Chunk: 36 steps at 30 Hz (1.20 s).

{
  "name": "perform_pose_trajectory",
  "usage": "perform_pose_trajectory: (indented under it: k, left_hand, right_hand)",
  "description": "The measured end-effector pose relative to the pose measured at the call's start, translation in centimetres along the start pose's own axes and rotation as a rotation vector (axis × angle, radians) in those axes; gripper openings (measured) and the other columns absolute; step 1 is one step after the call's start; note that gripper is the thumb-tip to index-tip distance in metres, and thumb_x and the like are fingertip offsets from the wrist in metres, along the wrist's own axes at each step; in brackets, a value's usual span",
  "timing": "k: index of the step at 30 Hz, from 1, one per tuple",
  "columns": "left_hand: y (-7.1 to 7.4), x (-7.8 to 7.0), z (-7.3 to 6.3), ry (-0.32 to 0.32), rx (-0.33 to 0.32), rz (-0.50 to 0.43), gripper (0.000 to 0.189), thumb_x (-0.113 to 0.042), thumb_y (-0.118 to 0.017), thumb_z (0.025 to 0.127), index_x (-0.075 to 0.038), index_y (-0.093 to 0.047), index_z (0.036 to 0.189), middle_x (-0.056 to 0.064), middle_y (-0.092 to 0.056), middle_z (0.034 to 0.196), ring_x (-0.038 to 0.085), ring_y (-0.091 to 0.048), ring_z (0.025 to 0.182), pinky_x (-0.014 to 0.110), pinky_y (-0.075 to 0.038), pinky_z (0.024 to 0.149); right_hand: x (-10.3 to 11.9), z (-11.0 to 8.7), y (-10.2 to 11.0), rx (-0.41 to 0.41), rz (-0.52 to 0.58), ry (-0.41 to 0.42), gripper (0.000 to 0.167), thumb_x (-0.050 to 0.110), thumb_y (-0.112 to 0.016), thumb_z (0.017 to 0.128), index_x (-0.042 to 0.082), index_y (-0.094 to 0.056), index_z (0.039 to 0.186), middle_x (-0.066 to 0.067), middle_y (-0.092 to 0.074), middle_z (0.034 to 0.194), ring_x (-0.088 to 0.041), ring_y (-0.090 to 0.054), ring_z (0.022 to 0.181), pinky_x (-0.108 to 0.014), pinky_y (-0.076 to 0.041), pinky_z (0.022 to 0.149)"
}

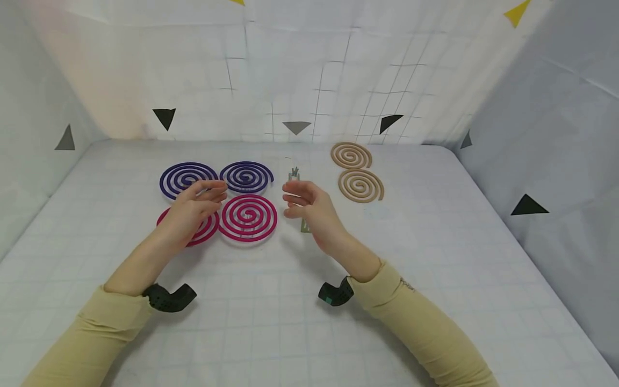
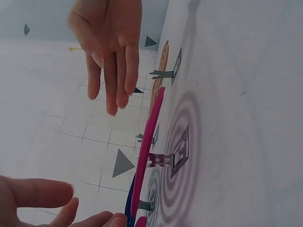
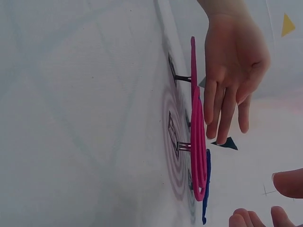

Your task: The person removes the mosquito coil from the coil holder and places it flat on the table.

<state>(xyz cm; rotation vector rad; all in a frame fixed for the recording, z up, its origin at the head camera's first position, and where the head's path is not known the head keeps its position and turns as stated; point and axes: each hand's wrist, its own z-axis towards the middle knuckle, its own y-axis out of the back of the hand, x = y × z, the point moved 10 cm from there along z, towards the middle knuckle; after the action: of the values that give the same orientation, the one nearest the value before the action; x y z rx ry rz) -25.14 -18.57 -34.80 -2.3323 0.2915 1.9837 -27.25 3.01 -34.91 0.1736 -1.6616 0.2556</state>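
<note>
My left hand (image 1: 193,209) hovers above the left pink mosquito coil (image 1: 203,239) and overlaps the edge of the left dark blue coil (image 1: 186,179). Its fingers are relaxed, holding nothing. Facing it, my right hand (image 1: 311,212) hangs in the air with loosely straight fingers and no object in them. Below the right hand are a small metal stand (image 1: 294,175) and the green-grey base (image 1: 305,227) of another, partly hidden. The right pink coil (image 1: 249,215) and right dark blue coil (image 1: 246,177) lie between the hands. In the left wrist view, a stand (image 2: 161,160) props a pink coil above the table.
Two tan coils (image 1: 360,185) lie at the back right, one behind the other. White sheeting with black and yellow triangles surrounds the white table (image 1: 242,333). Dark curved pieces (image 1: 170,298) are attached at both wrists.
</note>
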Motion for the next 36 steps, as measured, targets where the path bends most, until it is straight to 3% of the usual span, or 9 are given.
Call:
perform_pose_trajectory:
  k: [36]
  left_hand:
    - [-0.2,0.7,0.1,0.021,0.058,0.031,0.052,-0.003,-0.039,0.101,-0.001,-0.028,0.151,0.016,-0.029,0.162,0.030,-0.028,0.150,0.047,-0.020,0.123]
  right_hand:
    - [-2.1,-0.1,-1.4,0.080,-0.055,-0.054,0.054,-0.012,-0.059,0.086,-0.001,-0.050,0.137,-0.021,-0.051,0.145,-0.031,-0.050,0.135,-0.043,-0.044,0.110]
